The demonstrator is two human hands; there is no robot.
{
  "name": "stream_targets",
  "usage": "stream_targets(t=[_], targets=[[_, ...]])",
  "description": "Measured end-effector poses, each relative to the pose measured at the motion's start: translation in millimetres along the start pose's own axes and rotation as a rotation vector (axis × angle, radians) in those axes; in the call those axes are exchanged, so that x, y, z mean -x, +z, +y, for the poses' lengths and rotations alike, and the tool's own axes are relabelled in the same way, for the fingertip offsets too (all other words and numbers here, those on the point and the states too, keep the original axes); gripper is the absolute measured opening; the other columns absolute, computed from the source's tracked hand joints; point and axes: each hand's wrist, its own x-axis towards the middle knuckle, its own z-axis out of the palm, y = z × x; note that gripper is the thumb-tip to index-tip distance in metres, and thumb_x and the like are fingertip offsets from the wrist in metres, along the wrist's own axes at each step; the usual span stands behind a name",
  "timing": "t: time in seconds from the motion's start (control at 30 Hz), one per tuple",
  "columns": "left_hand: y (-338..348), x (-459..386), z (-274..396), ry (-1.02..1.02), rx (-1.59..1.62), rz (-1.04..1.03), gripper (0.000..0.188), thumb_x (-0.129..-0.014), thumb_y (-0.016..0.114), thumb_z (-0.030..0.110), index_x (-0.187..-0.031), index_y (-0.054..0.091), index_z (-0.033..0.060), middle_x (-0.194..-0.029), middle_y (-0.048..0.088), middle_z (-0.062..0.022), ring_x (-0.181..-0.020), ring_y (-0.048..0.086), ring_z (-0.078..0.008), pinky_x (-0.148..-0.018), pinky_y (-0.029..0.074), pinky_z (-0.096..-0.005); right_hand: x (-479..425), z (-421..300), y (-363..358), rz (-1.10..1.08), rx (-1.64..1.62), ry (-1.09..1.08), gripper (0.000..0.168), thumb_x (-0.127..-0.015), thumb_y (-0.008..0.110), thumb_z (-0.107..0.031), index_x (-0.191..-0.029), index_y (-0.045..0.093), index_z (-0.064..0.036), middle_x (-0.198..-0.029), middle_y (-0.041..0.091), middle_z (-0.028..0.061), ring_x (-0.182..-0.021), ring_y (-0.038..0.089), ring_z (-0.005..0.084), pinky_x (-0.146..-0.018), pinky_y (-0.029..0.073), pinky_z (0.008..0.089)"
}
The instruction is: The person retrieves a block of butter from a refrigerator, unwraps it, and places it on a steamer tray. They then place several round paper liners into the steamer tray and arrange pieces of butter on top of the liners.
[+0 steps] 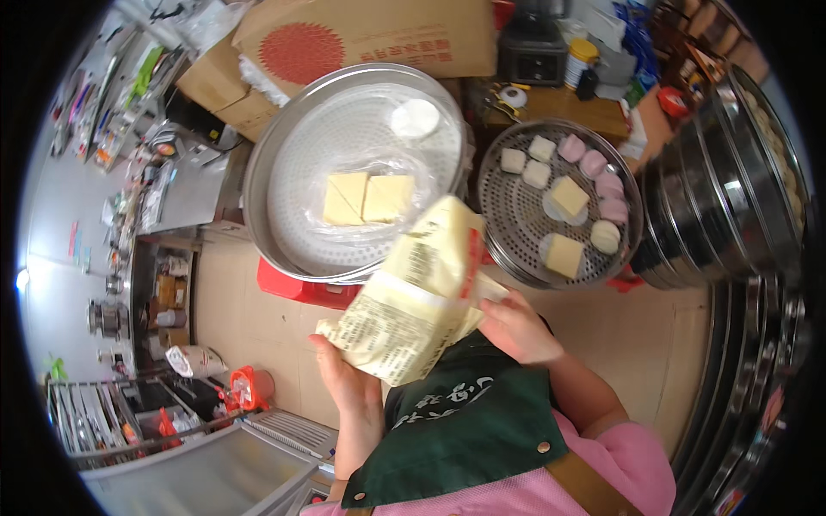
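Between my hands is a pale yellow printed food bag (pixel 413 303), slightly blurred. My left hand (pixel 352 380) holds its lower left end, and my right hand (pixel 519 326) grips its right edge. Beyond the bag, a large round steamer tray (pixel 258 213) holds yellow square pieces (pixel 345 198) with diagonal cut lines on clear plastic film, and a stack of white paper rounds (pixel 415 119). On the smaller perforated steamer tray (pixel 516 219) to the right lie white buns (pixel 536 174), pink buns (pixel 610 185), a folded cream bun (pixel 605 237) and two yellow squares (pixel 564 255) on paper rounds.
A tall stack of metal steamers (pixel 703 193) stands at the right. Behind the large tray is a cardboard box (pixel 387 39). A red stool (pixel 303 287) shows under that tray. Further left are a steel counter (pixel 193 187) and an orange bin (pixel 258 387) on the floor.
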Motion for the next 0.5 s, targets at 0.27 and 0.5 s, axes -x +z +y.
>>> stream_targets(t=[0.27,0.5], targets=[[33.5,-28.2,-3.6,-0.004,0.069,-0.055,0.047,-0.094,0.036,0.042,-0.11,0.048,-0.0005,-0.109,0.057,-0.0141,-0.099,0.057,-0.0242,-0.087,0.046,-0.0382,-24.6,-31.1,6.3,-0.076,0.499,-0.164,0.053,-0.083,0.06,-0.005,-0.13,0.035,0.001,-0.124,0.05,0.0084,-0.114,0.047,0.0173,-0.096,0.036,0.0323],[32.2,-73.0,26.5,0.078,0.047,-0.156,0.048,-0.095,0.035,0.039,-0.117,0.045,-0.0017,-0.119,0.053,-0.0153,-0.109,0.053,-0.0248,-0.093,0.042,-0.0382,-97.4,-31.3,61.5,-0.014,0.614,-0.309,0.046,-0.079,0.063,-0.002,-0.121,0.044,0.002,-0.111,0.057,0.0078,-0.102,0.053,0.0135,-0.088,0.042,0.0278]])
